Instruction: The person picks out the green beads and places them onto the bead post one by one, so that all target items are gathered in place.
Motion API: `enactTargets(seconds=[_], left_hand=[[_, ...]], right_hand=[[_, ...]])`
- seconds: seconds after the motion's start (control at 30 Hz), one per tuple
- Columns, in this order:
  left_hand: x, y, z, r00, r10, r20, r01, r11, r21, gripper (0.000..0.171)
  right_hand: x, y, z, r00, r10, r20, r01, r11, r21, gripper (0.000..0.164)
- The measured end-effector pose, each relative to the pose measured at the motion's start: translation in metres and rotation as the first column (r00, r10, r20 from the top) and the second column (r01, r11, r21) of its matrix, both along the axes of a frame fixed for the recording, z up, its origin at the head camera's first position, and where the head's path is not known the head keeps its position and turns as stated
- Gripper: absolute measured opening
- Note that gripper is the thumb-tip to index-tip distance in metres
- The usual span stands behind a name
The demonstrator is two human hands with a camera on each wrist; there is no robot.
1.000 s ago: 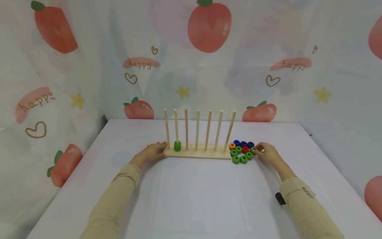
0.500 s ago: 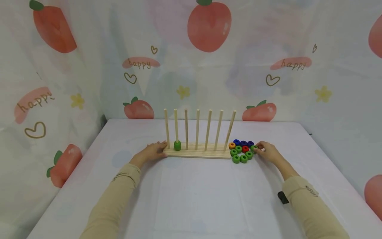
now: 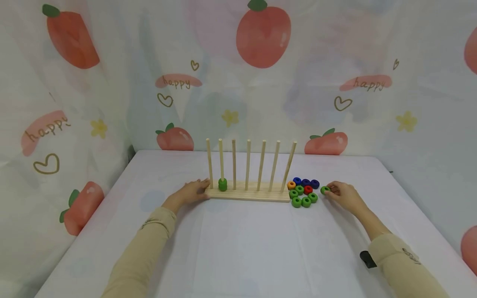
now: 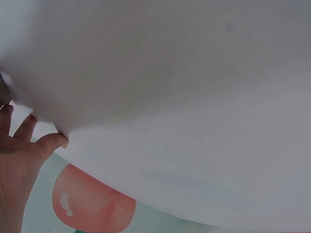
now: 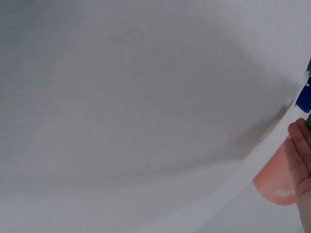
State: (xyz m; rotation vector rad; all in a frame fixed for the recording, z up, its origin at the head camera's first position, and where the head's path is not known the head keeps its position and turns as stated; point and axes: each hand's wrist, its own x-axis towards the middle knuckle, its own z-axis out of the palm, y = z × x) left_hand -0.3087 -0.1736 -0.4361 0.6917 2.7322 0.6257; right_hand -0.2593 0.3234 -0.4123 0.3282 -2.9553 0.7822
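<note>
White cloth printed with red fruit, yellow flowers, gold hearts and the word "happy" [image 3: 257,95] hangs behind and to the left of a white-covered table [image 3: 238,244]. In the head view, a pale wooden rack [image 3: 247,194] with seven upright pegs stands towards the far side. Green beads [image 3: 222,185] sit low on its second peg from the left. The person's left hand [image 3: 189,193] holds the rack's left end, thumb by the near edge. The right hand [image 3: 346,196] pinches a round green bead with a hole [image 3: 325,190], fingers narrow, just right of a loose cluster. That cluster lies between this bead and the rack: one orange bead [image 3: 291,185], one bright blue bead [image 3: 297,181], two dark blue beads [image 3: 314,184], one red bead [image 3: 307,190] and five loose green beads [image 3: 306,201]. A small black object [image 3: 367,259] shows beside the beige right sleeve [image 3: 404,258].

The left wrist view is mostly pale cloth; the fingers [image 4: 52,141] are spread near the left edge, one by a sliver of wood.

In the right wrist view, the fingers [image 5: 297,158] are cut by the right edge, below patches of blue and green; their pinch cannot be made out there.
</note>
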Motion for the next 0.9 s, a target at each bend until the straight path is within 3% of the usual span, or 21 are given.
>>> enactTargets(seconds=[0.43,0.63,0.9], left_hand=[[0.000,-0.001,0.001,1.000,-0.021,-0.021,0.021,1.000,0.006,0.063],[-0.001,-0.002,0.001,0.999,-0.027,-0.033,0.027,1.000,0.007,0.062],[-0.002,-0.001,-0.001,1.000,-0.017,-0.019,0.017,1.000,0.003,0.063]], right_hand=[[0.018,0.000,0.017,0.983,0.075,-0.170,-0.079,0.997,-0.016,0.024],[0.023,-0.004,0.021,0.961,0.116,-0.252,-0.120,0.993,0.002,0.022],[0.031,-0.012,0.030,0.951,0.175,-0.254,-0.185,0.983,-0.013,0.021]])
